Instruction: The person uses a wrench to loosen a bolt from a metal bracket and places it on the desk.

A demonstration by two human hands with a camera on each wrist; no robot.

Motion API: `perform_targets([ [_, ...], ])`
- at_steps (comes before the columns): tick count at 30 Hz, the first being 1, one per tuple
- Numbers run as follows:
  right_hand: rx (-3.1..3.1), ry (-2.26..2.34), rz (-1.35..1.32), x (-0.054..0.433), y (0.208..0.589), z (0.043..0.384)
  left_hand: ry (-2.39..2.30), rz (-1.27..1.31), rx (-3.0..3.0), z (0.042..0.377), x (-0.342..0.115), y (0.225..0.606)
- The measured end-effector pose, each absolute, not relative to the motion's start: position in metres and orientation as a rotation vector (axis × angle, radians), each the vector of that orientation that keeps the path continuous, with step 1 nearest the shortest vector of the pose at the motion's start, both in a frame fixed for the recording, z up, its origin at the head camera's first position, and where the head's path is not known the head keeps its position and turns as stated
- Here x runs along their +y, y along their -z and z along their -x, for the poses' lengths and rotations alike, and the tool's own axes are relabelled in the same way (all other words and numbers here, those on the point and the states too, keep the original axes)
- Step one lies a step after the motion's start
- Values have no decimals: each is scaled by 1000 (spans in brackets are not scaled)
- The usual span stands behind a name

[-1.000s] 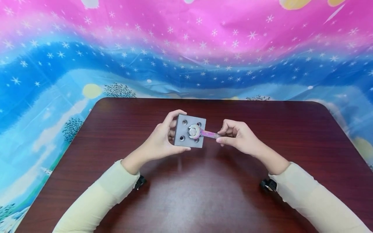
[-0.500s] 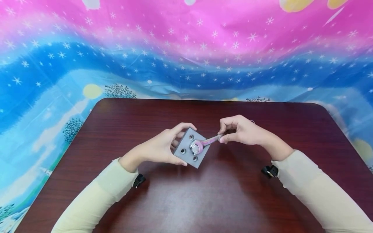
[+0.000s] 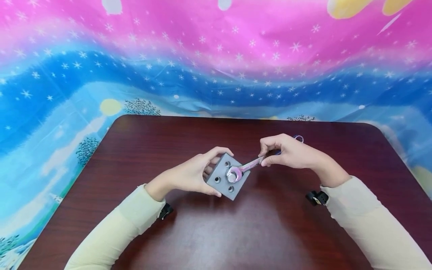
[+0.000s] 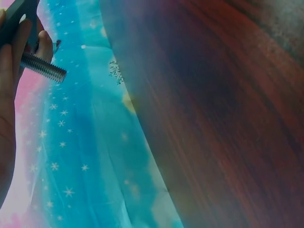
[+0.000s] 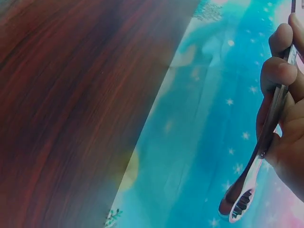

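Observation:
In the head view my left hand grips a grey square metal block by its left side, thumb low and fingers at the upper corner. A hex bolt head sits at the block's middle, with holes around it. In the left wrist view the bolt's threaded shank sticks out from the back of the block. My right hand pinches a shiny, pink-tinted combination wrench, whose open end is around the bolt head. The wrench's toothed ring end extends past the palm in the right wrist view.
Both hands are over a dark red-brown wooden table with rounded far corners. A pink and blue snowflake-print cloth hangs behind it. Small black devices are worn under the sleeve cuffs.
The block has turned clockwise in the left hand and come lower and nearer. The wrench handle has swung upward around the bolt head, and its ring end now shows behind the right hand.

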State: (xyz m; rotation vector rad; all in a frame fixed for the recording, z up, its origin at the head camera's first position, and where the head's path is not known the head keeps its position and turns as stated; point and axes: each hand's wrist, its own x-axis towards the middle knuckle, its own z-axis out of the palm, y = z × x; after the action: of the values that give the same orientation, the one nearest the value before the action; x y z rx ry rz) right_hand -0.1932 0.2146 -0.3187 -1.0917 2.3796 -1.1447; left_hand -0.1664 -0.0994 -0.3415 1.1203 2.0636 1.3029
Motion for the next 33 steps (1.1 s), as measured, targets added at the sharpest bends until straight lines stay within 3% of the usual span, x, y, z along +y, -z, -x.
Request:
perform_targets([
  [11, 2491, 1505, 763, 233, 334, 171, -1665, -940, 2269, 171, -95, 347],
  [23, 2332, 1922, 496, 191, 358, 144, -2007, -811, 2471, 173, -82, 350],
  [33, 2193, 2060, 455, 165, 362, 134, -2073, -824, 2529, 168, -74, 351],
])
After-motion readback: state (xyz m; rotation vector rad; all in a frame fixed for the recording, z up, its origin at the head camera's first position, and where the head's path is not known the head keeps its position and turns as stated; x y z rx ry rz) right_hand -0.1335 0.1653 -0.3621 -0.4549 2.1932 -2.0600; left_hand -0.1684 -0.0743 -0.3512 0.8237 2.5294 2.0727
